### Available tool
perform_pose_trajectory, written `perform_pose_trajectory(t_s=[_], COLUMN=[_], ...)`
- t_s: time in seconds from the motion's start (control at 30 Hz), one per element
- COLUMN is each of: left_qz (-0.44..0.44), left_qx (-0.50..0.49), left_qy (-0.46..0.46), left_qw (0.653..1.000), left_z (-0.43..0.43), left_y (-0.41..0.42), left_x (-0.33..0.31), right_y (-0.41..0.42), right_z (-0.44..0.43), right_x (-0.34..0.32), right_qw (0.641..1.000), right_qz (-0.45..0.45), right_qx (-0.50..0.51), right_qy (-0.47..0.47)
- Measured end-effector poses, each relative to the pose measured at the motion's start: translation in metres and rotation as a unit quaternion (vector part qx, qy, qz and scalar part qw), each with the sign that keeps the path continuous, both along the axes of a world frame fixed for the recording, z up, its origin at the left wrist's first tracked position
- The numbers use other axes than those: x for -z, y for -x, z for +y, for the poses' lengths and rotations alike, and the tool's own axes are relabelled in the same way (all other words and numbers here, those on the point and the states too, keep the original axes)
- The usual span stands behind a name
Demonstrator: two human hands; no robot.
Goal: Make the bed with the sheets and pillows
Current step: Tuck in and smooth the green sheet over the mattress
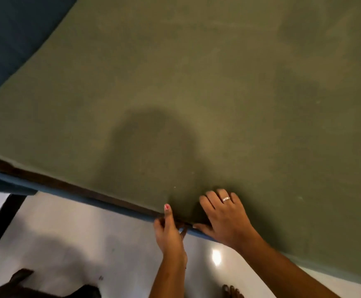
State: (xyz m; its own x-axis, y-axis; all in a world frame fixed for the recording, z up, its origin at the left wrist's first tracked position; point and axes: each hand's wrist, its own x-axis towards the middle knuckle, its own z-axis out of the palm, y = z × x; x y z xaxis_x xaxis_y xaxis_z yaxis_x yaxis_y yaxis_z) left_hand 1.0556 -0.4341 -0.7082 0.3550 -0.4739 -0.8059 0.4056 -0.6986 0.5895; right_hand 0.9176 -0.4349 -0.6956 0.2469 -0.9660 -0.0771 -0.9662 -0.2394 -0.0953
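While the left hand [169, 232] pinches the near edge of the olive sheet [196, 93], thumb on top and fingers curled beneath, the right hand [225, 216] lies just right of it, fingers spread flat on the cloth. The sheet covers the bed from that edge to the far side. Under the edge run a dark wooden strip [67, 187] and a blue band [110, 207], with glossy white floor [89, 233] nearer.

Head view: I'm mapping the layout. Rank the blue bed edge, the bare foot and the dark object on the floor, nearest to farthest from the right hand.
1. The blue bed edge, touching the right hand.
2. The bare foot, below on the floor.
3. The dark object, far lower left.
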Motion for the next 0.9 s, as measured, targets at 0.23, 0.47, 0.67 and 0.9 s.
perform_pose_trajectory(t_s=[0.23,0.47,0.67,0.9], left_qz=[-0.071,-0.052,-0.063,-0.214], left_qx=[0.090,0.161,0.214,0.480], left_qy=[0.001,0.015,-0.001,0.118], left_qw=[0.993,0.986,0.975,0.843], left_z=[0.016,0.031,0.039,0.077], left_y=[0.038,0.039,0.028,0.059], left_x=[0.002,-0.006,-0.003,-0.005], right_y=[0.009,0.001,-0.003,0.055], right_z=[0.041,0.037,0.049,0.089], right_x=[0.005,0.010,-0.008,-0.006], right_qw=[0.998,0.995,0.992,0.953], right_qz=[0.025,0.068,0.034,-0.070], right_qx=[0.037,-0.034,0.010,0.294], right_qy=[-0.054,-0.061,-0.119,-0.013])
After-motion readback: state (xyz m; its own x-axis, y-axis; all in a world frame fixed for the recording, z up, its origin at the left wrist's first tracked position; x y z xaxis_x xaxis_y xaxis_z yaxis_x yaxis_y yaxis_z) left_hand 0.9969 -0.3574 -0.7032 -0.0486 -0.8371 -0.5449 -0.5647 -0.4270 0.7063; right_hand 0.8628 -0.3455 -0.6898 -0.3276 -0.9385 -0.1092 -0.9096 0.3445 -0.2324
